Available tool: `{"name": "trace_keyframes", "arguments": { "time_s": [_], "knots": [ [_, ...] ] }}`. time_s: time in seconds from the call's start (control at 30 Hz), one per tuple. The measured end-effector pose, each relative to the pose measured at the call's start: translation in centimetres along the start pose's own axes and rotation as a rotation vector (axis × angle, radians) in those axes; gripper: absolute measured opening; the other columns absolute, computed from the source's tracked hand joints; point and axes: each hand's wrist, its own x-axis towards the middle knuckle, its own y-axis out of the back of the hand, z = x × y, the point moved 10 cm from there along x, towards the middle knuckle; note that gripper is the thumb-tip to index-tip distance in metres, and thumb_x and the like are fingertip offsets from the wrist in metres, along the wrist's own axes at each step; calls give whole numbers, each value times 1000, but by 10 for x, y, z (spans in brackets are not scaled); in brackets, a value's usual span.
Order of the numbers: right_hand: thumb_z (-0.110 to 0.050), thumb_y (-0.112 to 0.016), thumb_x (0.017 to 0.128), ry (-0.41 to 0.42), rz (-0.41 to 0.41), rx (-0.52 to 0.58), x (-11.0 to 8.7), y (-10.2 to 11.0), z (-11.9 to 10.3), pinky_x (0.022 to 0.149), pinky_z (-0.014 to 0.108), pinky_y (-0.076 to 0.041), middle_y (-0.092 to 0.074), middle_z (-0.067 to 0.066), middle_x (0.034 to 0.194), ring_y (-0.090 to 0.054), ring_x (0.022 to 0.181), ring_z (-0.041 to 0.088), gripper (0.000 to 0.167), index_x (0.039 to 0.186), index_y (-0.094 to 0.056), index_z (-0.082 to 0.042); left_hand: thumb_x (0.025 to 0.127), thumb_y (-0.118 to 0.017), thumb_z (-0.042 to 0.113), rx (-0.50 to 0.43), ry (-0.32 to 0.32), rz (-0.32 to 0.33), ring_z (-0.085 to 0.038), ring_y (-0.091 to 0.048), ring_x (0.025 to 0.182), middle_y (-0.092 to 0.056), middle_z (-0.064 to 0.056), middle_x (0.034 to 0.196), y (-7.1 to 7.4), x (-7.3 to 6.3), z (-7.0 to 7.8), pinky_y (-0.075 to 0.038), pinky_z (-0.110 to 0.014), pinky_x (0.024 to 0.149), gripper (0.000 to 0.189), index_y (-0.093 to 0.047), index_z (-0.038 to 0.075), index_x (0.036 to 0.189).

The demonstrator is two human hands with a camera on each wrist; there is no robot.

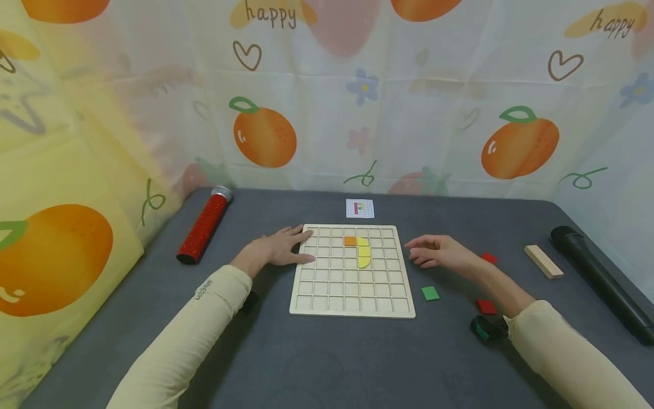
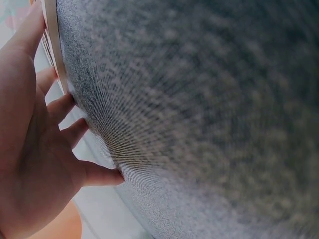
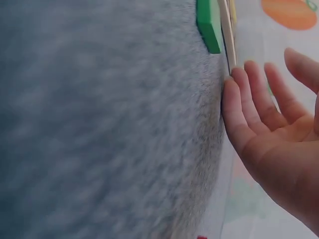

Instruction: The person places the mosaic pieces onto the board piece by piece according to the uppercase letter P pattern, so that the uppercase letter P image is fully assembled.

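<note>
A pale wooden grid board (image 1: 327, 289) lies flat on the dark table. My left hand (image 1: 276, 247) rests at its upper left edge, fingers spread, the thumb and a fingertip touching the rim. In the left wrist view other fingertips touch the cloth beside the board (image 2: 54, 45). An orange square tile (image 1: 349, 241) and yellow tiles (image 1: 363, 251), the lowest with a rounded corner, sit in the grid. Just off the board's right edge, my right hand (image 1: 436, 251) holds nothing, its fingers loosely bent. Nearer me lies a green square tile (image 1: 430, 293), also in the right wrist view (image 3: 208, 25).
Red tiles (image 1: 486, 307) lie by the right forearm, one partly hidden. A wooden block (image 1: 544, 261) and a long black cylinder (image 1: 603, 284) are farther right. Behind the board lies a small printed grid card (image 1: 360, 208). A red microphone (image 1: 204, 227) is at left.
</note>
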Motion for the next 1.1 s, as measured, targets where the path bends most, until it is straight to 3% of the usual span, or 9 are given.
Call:
{"name": "trace_keyframes", "arguments": {
  "time_s": [0.37, 0.7, 0.9, 1.1],
  "knots": [
    [-22, -67, 91, 107, -58, -179, -31, -10, -4, 86, 32, -49, -62, 12, 114, -58, 104, 27, 38, 121, -60, 0, 92, -45, 64, 3, 1, -12, -31, -3, 144, -2, -4, 160, -1, -1, 2, -8, -72, 102, 82, -10, 26, 155],
    [-14, -73, 86, 191, -170, -228, -45, -24, -12, 85, 29, -50, -60, 13, 114, -56, 103, 30, 41, 122, -59, 0, 92, -46, 63, -10, -8, -8, -33, -2, 144, -2, -6, 160, 0, -1, 2, -8, -73, 101, 82, -11, 25, 155],
    [-6, -69, 87, 207, -270, -243, -52, -35, -17, 84, 31, -50, -58, 13, 117, -56, 102, 28, 39, 124, -57, 1, 91, -45, 65, -8, 1, -12, -33, -2, 144, -2, -5, 160, 0, 0, 1, -8, -72, 101, 83, -10, 25, 155],
    [0, -66, 89, 199, -291, -292, -55, -39, -18, 83, 31, -50, -59, 9, 114, -56, 99, 25, 35, 123, -58, -1, 91, -45, 64, -6, 5, -13, -32, -2, 144, -2, -5, 160, 0, 0, 1, -8, -72, 101, 83, -10, 25, 155]
  ]
}}
